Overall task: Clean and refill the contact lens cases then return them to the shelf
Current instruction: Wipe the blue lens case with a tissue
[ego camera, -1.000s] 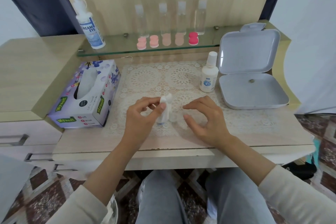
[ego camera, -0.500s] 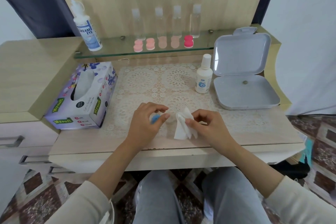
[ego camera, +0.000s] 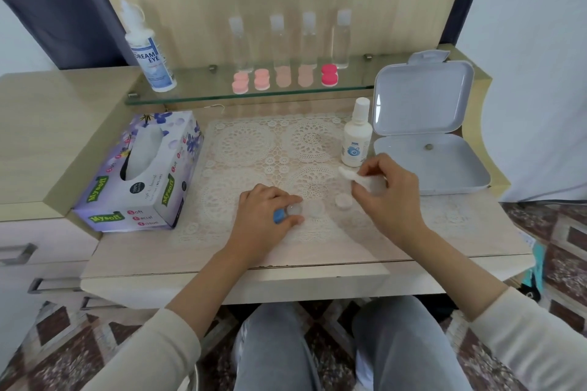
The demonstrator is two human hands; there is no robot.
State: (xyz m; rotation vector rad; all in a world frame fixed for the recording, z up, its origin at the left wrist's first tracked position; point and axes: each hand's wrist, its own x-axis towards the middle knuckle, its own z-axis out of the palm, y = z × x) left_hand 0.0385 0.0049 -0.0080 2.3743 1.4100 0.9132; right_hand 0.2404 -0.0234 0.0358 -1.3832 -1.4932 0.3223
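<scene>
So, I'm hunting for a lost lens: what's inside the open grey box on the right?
Only one small round dark thing lies on the grey box floor. The right hand with its tissue covers the near-left corner.

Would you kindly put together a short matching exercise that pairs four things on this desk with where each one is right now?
Things:
1. tissue
2. clear lens case
3. Dream Eye bottle
4. small white bottle

Places:
A. standing on the lace mat, beside the open grey box
B. pinched by the left hand
C. at the left end of the glass shelf
D. held in the right hand

Pairs: 1-D, 2-B, 3-C, 4-A
</scene>
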